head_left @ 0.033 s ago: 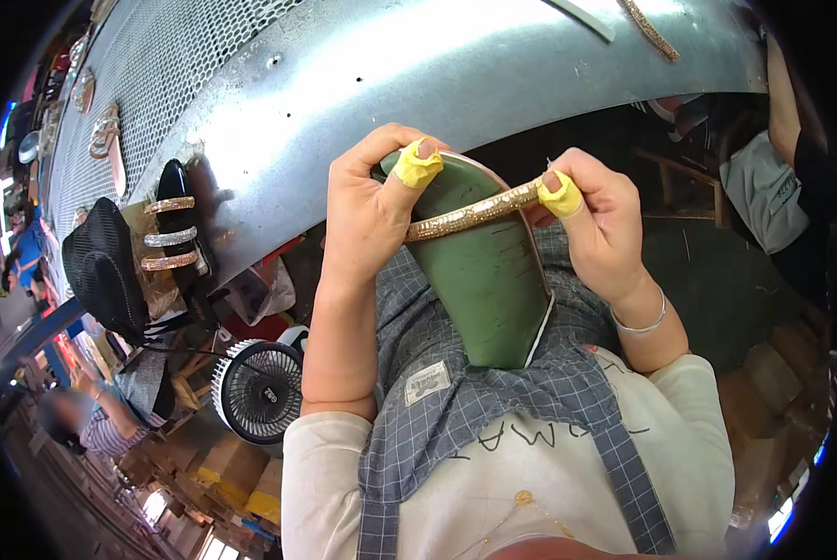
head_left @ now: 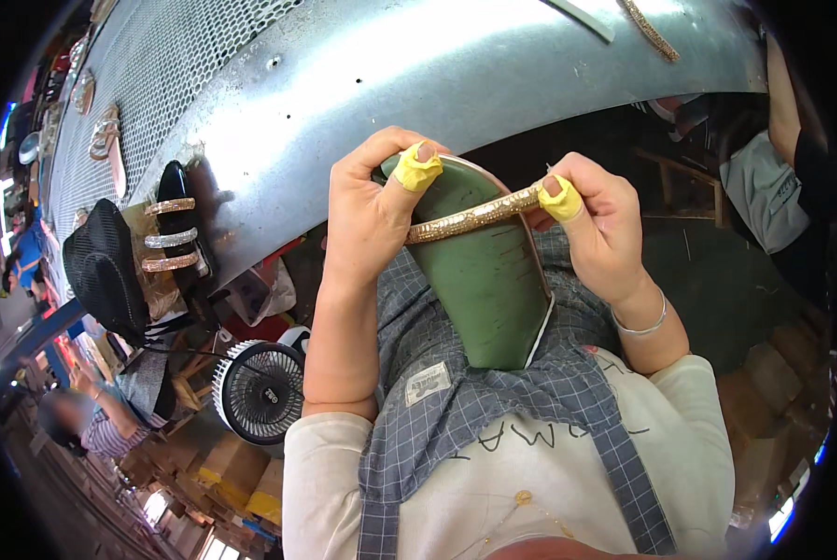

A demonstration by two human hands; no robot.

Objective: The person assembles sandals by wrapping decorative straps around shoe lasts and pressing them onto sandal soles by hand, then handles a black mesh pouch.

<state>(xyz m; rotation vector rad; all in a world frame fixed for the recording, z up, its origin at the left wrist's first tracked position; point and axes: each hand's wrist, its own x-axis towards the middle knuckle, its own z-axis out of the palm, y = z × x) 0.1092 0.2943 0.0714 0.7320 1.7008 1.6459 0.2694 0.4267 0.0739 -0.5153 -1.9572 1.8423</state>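
Shoe last (head_left: 484, 289), green, one: over the lap, narrow end against the checked apron (head_left: 418, 322), broad end by the worktop's (head_left: 409, 79) near edge.
Strap (head_left: 470, 220), glittering gold, one: spanning the last crosswise.
Left hand (head_left: 367, 210), thumb taped yellow: gripping the last's broad end, strap end at the thumb's base.
Right hand (head_left: 600, 210), thumb likewise taped: pinching the strap's other end.
Black display shoe (head_left: 174, 222), three glitter bands: near the worktop's near edge, leftward.
Gold strip (head_left: 651, 33): worktop, far right.
Desk fan (head_left: 258, 390), black-grilled: below the worktop, left.
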